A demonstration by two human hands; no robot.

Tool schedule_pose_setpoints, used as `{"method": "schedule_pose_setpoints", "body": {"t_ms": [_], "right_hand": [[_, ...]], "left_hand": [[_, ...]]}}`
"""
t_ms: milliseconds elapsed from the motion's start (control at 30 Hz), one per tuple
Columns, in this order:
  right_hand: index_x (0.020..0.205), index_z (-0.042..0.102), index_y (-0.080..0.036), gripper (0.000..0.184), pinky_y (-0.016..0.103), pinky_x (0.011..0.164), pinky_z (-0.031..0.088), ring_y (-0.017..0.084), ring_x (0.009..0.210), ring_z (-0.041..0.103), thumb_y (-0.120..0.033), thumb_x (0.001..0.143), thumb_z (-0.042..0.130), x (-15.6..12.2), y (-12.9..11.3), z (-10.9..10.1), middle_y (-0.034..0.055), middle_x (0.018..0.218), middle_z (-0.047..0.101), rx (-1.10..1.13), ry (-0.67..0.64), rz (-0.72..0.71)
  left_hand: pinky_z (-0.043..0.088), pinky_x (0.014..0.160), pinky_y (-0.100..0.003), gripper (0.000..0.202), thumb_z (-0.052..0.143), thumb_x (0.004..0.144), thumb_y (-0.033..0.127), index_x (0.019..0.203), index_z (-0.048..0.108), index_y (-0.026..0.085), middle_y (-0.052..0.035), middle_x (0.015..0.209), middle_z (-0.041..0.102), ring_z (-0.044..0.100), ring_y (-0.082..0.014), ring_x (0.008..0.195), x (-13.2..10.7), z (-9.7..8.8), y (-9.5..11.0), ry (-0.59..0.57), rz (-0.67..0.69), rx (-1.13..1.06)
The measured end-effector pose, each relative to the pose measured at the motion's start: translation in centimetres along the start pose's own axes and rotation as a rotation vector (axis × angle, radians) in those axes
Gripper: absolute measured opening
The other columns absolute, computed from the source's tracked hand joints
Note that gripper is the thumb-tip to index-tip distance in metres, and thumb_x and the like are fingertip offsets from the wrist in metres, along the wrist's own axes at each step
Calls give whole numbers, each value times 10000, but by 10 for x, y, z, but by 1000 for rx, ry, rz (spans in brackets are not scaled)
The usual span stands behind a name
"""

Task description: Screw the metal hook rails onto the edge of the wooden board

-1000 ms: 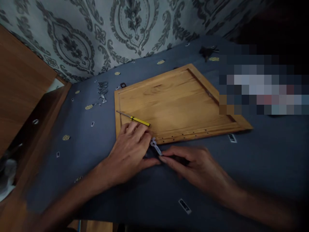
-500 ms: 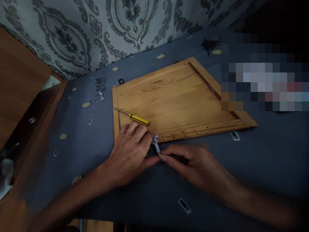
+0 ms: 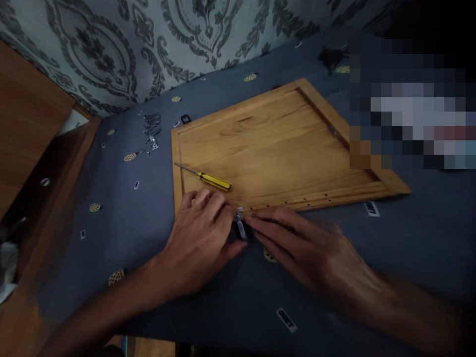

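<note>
Nearest first: blue printed cloth [image 3: 208, 322] in front, running under everything. Right hand [image 3: 312, 243] reaches in at the panel's near edge, fingers stretched and drawn together, tips right by a small metal piece [image 3: 241, 230]; cannot tell whether they pinch it or only press beside it. Left hand [image 3: 203, 233] curls over the near left part of the panel, thumb tip at the lower end of the same piece. Palm side hidden, so cannot tell what that grip closes on.

Metal piece sits between the two hands at the near edge, one end out over the cloth. No fastener made out in it; positioning looks under way, fixing not done.

Along that edge, a run of small dark holes [image 3: 285, 203], nothing seen seated in them. Probably much left here.

Screwdriver [image 3: 213, 180], yellow handle, lies unheld on the wooden panel [image 3: 260, 148]; panel flat, framed.

Farther left, on the cloth: loose metal parts [image 3: 151, 141], apart from the panel, apparently unused. Dark loop [image 3: 185, 119] just beyond the panel's far left corner. Farther back, a black object [image 3: 332, 58], unclear; then the patterned wall [image 3: 208, 29].
</note>
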State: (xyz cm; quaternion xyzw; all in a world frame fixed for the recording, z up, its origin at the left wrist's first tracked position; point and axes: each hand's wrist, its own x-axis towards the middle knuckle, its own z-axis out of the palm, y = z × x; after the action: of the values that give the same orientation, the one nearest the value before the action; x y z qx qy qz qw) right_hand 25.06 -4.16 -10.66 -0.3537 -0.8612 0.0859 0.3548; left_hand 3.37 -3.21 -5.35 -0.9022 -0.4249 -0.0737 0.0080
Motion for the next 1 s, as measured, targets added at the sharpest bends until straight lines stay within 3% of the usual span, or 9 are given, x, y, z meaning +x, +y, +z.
{"method": "schedule_pose_setpoints", "body": {"t_ms": [100,233,500,667,833,1000], "right_hand": [[1267,676,-153,314,259,915,602,179,1065,747,-87,1038,472,-5,4,4,104,1277,747,-53,-30,-58],[1327,663,-197,410,277,991,585,169,1134,723,-54,1027,423,-4,6,5,67,1319,734,-27,-40,-101],[1209,677,-95,328,296,808,643,203,967,767,-41,1031,407,1,5,4,125,1217,769,-94,-76,-176],[1224,673,-105,379,308,750,638,209,927,765,-6,1007,379,1,6,3,119,1222,767,-120,-101,-186],[1265,676,-155,431,307,761,626,213,922,761,-3,980,390,0,7,6,99,1277,749,-90,-120,-168],[1290,666,-122,427,337,747,635,227,889,757,-7,966,413,-2,6,8,115,1238,759,-88,-124,-156]], "left_hand": [[465,866,-461,305,774,889,403,1023,668,150,-87,1081,670,560,-294,1058,0,0,0,3,-2,7],[464,839,-460,287,759,896,408,991,670,152,-90,1072,680,566,-292,1036,1,1,0,9,-7,9],[470,859,-471,371,793,874,458,1020,665,142,-79,1070,676,569,-288,1035,2,-1,-3,-11,-7,-52],[462,891,-475,419,786,866,542,1004,654,169,-76,1122,678,567,-287,1073,1,-3,-5,-42,-54,-110],[471,886,-481,385,781,883,489,1028,658,155,-80,1115,671,567,-289,1065,0,-1,-4,-53,-76,-126],[475,875,-470,365,798,873,453,1022,655,151,-73,1104,670,571,-284,1049,0,-1,-5,-54,-74,-161]]}}
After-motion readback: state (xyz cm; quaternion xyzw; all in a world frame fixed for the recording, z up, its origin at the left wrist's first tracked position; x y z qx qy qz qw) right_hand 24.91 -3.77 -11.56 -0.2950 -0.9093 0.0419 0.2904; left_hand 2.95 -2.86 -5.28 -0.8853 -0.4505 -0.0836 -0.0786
